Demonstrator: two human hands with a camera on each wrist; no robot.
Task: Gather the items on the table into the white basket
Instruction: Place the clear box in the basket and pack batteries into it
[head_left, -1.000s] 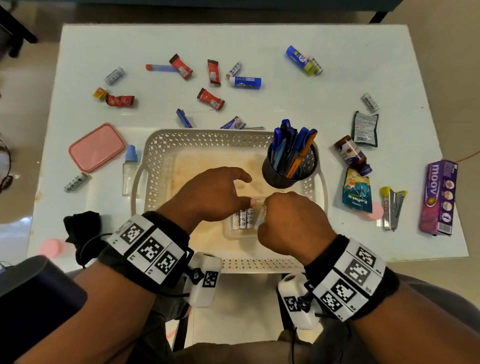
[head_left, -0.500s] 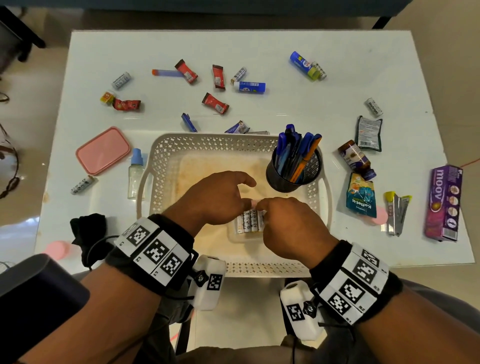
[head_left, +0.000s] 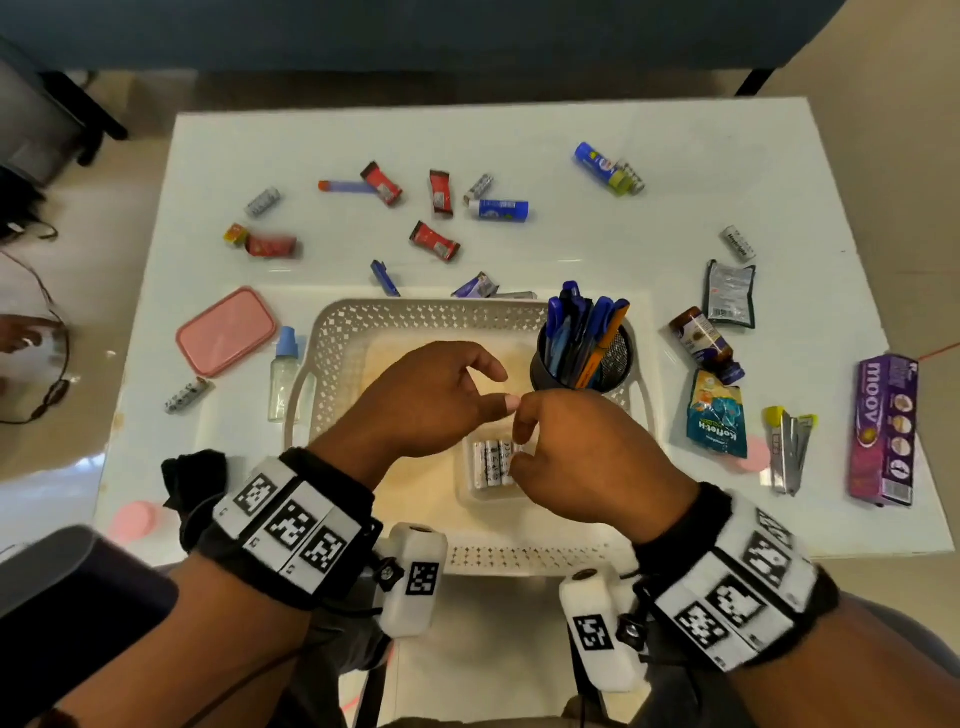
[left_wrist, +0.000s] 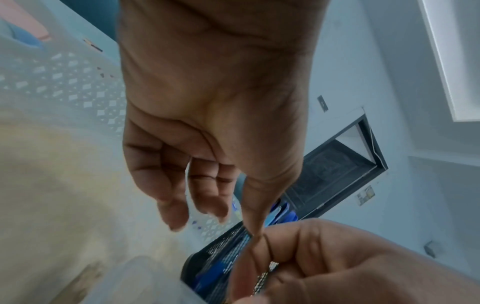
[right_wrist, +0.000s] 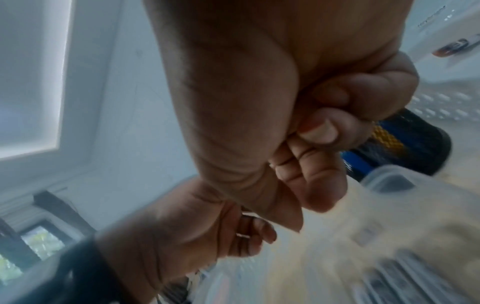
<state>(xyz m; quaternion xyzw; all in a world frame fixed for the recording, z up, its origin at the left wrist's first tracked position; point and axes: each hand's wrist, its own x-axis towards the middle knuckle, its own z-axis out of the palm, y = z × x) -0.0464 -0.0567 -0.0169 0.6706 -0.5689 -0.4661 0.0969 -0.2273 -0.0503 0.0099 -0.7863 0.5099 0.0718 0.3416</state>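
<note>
Inside white basket, batteries lie parallel — ends fore-and-aft.

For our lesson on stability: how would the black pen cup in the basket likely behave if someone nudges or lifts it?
The pen cup looks top-heavy, since its pens stand well above the rim, so a nudge may tip it. Its mesh wall suggests it is light. Lifted at a tilt, the loose pens would probably slide out.
</note>
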